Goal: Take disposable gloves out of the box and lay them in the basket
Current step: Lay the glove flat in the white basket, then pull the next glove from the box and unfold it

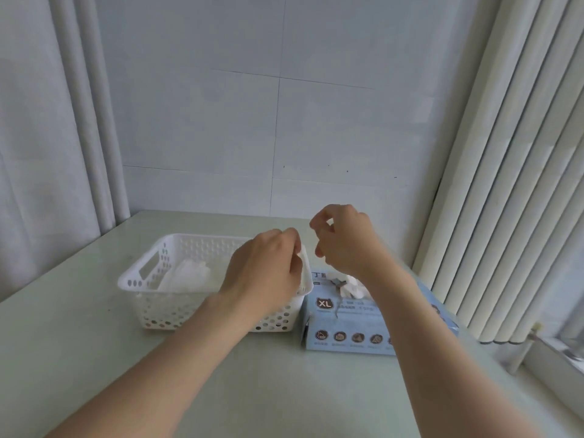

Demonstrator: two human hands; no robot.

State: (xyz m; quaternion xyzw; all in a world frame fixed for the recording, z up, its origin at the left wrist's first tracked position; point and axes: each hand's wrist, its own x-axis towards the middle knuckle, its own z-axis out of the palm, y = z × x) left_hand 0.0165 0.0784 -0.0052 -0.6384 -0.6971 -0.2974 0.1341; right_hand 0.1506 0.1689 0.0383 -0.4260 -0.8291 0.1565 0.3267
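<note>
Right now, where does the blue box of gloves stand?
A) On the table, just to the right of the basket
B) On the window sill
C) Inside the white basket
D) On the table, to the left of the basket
A: the blue box stands on the table, close beside the right wall of the white basket and not inside it.
</note>
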